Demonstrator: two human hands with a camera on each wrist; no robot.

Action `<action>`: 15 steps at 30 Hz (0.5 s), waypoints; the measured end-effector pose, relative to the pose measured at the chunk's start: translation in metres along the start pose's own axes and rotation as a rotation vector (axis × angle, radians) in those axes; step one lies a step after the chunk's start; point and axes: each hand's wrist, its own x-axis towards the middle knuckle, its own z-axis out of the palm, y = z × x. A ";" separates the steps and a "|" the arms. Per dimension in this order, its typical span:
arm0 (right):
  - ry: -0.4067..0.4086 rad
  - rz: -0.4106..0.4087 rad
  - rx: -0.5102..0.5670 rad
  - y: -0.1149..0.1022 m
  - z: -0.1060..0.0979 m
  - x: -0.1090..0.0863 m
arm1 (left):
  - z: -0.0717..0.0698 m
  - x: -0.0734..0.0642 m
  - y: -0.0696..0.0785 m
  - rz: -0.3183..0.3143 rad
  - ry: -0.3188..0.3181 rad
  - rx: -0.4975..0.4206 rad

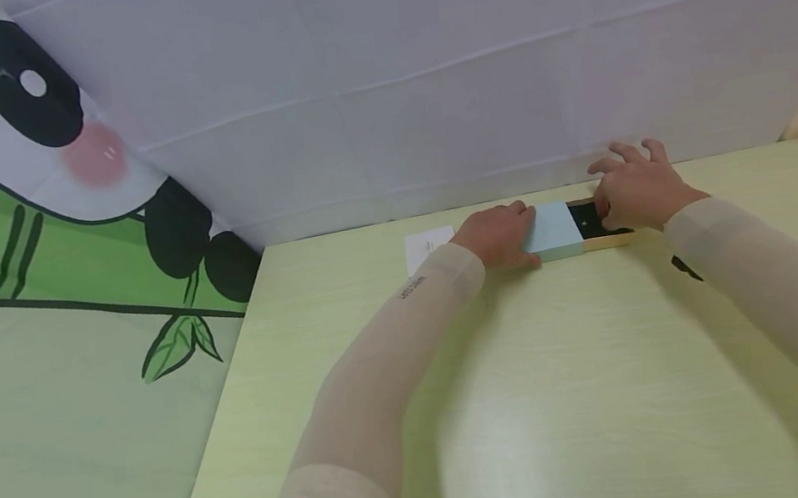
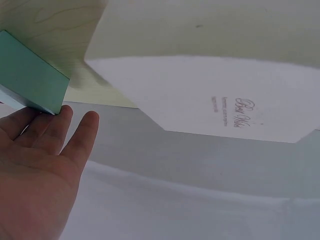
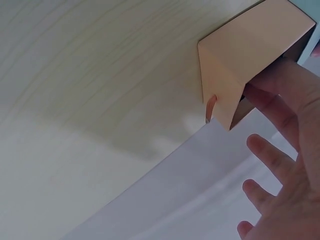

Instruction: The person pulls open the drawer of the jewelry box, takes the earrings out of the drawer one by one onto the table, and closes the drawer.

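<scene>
A small box with a light blue sleeve (image 1: 554, 230) lies near the table's back edge. Its tan drawer (image 3: 260, 42) is slid partly out to the right, and a black lining (image 1: 587, 217) with a small white star shows inside. My left hand (image 1: 496, 236) holds the sleeve's left end, thumb on the near side and fingers along the far side. The thumb and forefinger of my right hand (image 1: 637, 192) dip into the drawer while the other fingers spread above it. Their tips are hidden by the drawer wall, so I cannot tell whether they pinch anything.
A white card (image 2: 220, 95) with printed writing lies left of the box, partly behind my left hand. Behind the table (image 1: 576, 385) hangs a pale cloth (image 1: 391, 132). A small black object (image 1: 687, 268) shows beside my right sleeve. A tan ribbon tab (image 3: 211, 108) sticks out of the drawer's end.
</scene>
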 end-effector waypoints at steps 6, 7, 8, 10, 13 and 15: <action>0.002 0.005 0.003 -0.003 0.000 -0.005 | 0.002 -0.001 -0.001 0.009 -0.001 -0.003; 0.004 0.005 0.002 -0.004 0.000 -0.005 | 0.002 -0.001 -0.001 0.010 0.000 -0.003; 0.006 0.005 0.000 -0.004 0.000 -0.006 | 0.002 -0.002 0.000 0.010 0.000 -0.002; 0.013 0.002 -0.004 -0.005 0.001 -0.006 | 0.002 -0.002 0.000 0.009 -0.003 -0.002; 0.018 0.000 -0.010 -0.006 0.001 -0.008 | 0.002 -0.004 0.000 0.013 -0.002 -0.005; 0.024 -0.001 -0.014 -0.007 0.001 -0.009 | 0.002 -0.006 0.001 0.015 -0.001 -0.001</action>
